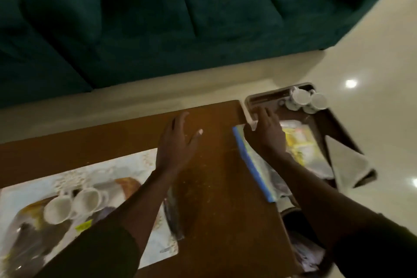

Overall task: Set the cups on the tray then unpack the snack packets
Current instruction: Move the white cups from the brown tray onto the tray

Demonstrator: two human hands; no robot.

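Observation:
Two white cups [59, 209] [88, 202] lie side by side on a printed tray [140, 165] at the left of the brown table [214, 198]. More white cups [300, 97] stand in a dark tray [266, 95] on a lower surface to the right. A clear zip bag with a blue seal strip [252, 165] lies across the table's right edge, with yellow snack packets [297, 142] inside. My left hand [178, 142] hovers over the bare table, fingers spread, holding nothing. My right hand [267, 135] rests flat on the bag's far end, by the dark tray's corner.
A dark green sofa [158, 18] runs along the far side, across a strip of pale glossy floor [372, 63]. A grey folded cloth [347, 162] lies at the right of the lower surface. A bin with crumpled wrappers [304, 253] sits below the table's right end.

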